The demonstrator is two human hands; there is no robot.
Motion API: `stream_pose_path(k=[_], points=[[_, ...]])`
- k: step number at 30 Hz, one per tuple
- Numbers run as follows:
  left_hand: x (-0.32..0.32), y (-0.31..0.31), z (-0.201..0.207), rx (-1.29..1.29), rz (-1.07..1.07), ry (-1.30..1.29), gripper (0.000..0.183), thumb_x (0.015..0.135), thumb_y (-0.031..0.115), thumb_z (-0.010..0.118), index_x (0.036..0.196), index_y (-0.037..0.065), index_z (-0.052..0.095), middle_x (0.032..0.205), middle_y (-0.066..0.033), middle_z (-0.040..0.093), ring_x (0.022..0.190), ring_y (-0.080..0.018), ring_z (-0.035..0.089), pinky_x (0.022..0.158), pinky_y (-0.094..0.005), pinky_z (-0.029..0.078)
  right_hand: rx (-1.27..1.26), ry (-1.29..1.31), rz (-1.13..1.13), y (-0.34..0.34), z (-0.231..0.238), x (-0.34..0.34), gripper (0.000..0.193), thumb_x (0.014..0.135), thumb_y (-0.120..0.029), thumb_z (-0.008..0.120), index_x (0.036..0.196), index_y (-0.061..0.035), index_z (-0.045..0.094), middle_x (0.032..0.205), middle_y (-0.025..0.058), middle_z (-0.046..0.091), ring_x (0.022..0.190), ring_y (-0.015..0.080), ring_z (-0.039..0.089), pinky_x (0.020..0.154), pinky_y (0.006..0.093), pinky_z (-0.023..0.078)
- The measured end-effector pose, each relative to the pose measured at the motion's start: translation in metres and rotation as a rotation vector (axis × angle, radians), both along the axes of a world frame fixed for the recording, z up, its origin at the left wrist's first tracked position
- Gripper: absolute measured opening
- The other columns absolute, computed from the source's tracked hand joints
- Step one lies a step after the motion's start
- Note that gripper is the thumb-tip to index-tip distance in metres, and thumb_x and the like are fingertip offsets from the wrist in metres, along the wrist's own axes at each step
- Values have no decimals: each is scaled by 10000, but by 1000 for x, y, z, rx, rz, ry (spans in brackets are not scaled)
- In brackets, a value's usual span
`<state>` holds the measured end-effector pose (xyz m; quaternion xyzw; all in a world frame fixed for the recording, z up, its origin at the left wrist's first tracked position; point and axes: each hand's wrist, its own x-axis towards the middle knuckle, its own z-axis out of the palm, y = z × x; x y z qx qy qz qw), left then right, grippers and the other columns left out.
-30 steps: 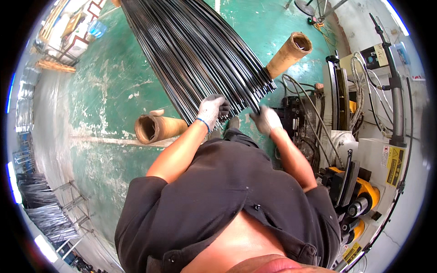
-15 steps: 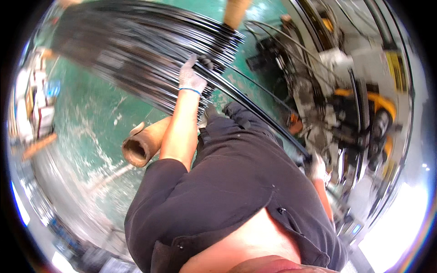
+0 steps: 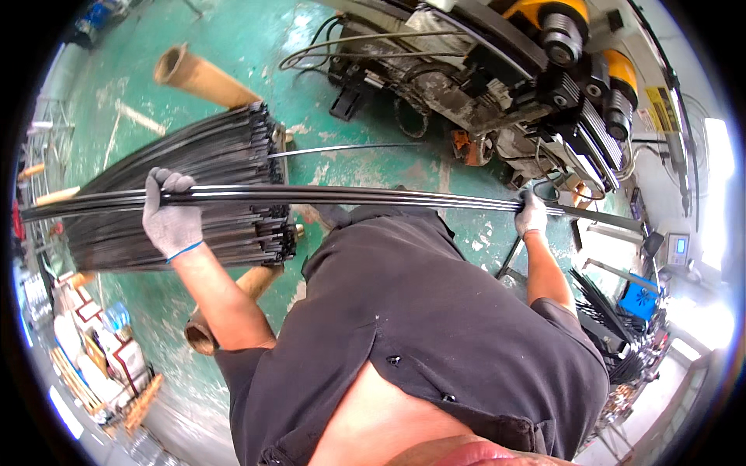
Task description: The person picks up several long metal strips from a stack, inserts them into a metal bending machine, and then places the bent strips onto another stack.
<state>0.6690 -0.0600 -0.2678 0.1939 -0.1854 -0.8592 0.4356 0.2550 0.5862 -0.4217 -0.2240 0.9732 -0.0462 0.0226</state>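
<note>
"How are the long black rods (image 3: 350,195) held?"

"Left grip (image 3: 172,217) wrapped round them above the pile (image 3: 252,159); right grip (image 3: 532,214) closed on them, well right of the pile. Keeping both grips level should limit sagging between."

"And around?"

"A brown tube (image 3: 203,81) juts past the pile's far edge; right of the pile, scuffed green floor (image 3: 334,167) shows, then the machine (image 3: 509,85)."

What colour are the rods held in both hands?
Black, with pale glints; the rods show best in the head view.
</note>
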Motion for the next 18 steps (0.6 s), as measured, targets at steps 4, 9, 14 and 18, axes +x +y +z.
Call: stream_pose_path(k=[4,9,14,18], points=[[-89,53,39,-61,-18,-38,163,1058,170,596,1106,15,580,879,-22,507,728,-145,439,694,-315,400,-719,137,-726,-26,25,-7,483,841,-83,719,1289,53,603,1185,228,700,1128,363,671,995,469,519],[-218,117,34,-73,-189,-165,182,1033,164,627,1097,-2,592,970,-71,572,840,-206,528,837,-391,459,-2348,-1323,-874,-85,46,-7,393,963,-88,537,1317,82,554,1313,257,634,1242,386,605,1140,541,434],[-268,119,59,-194,-424,-20,301,994,234,674,1146,-21,617,1067,-121,640,1023,-295,607,1077,-515,436,-2366,-948,-963,-74,38,-50,316,1002,20,526,1312,63,568,1284,223,658,1231,355,628,1136,545,477],[-289,70,108,-297,-461,90,312,985,163,645,1190,-68,601,1127,-153,649,1106,-320,617,1184,-547,369,-2404,-700,-966,-46,56,-71,281,1039,-107,584,1280,36,609,1245,177,694,1194,312,660,1074,472,540]])
